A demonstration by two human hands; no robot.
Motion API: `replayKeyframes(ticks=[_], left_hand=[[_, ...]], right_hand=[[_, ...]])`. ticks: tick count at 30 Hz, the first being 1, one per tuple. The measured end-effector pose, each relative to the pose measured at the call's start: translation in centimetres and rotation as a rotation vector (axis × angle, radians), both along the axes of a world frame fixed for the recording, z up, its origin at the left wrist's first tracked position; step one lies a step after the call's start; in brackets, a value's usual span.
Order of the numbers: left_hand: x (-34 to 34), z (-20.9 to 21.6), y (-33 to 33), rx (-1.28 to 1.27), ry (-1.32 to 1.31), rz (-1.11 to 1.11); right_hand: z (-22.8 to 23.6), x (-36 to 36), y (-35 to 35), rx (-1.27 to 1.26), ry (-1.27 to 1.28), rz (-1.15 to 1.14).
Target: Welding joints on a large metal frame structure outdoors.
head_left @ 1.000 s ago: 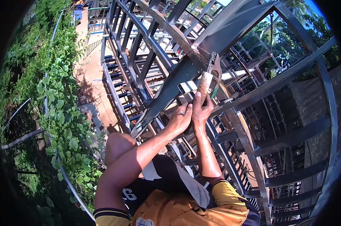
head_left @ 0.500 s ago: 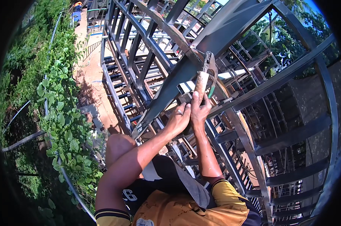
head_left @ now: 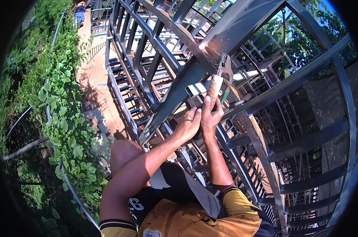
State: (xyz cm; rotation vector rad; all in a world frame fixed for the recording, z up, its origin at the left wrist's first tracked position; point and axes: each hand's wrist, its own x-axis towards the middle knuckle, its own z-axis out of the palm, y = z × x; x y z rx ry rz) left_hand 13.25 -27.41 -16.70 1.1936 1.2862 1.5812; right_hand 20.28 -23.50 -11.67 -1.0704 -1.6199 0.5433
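The right hand [head_left: 211, 117] is closed around the pale, stained handle of a clamp-headed tool [head_left: 215, 87], thumb laid along it. The tool's head stands near the lower end of the broad grey panel [head_left: 238, 27], close to its left edge, where a bright spark [head_left: 203, 46] shows. The left hand [head_left: 190, 123] (ring on one finger) rests against the right; whether it pinches anything cannot be told. A pale square tube [head_left: 195, 90] passes behind the handle.
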Motion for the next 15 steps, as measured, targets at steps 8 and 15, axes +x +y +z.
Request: replayKeyframes(ticks=[8, 15], left_hand=[[-0.6, 3.9, -2.9, -0.043, 0.036, -0.197], [0.5, 3.9, -3.7, -0.003, 0.077, -0.08]], right_hand=[[0.1, 2.4, -1.8, 0.073, 0.114, -0.016], [0.3, 3.5, -2.6, -0.053, 0.429, 0.194]])
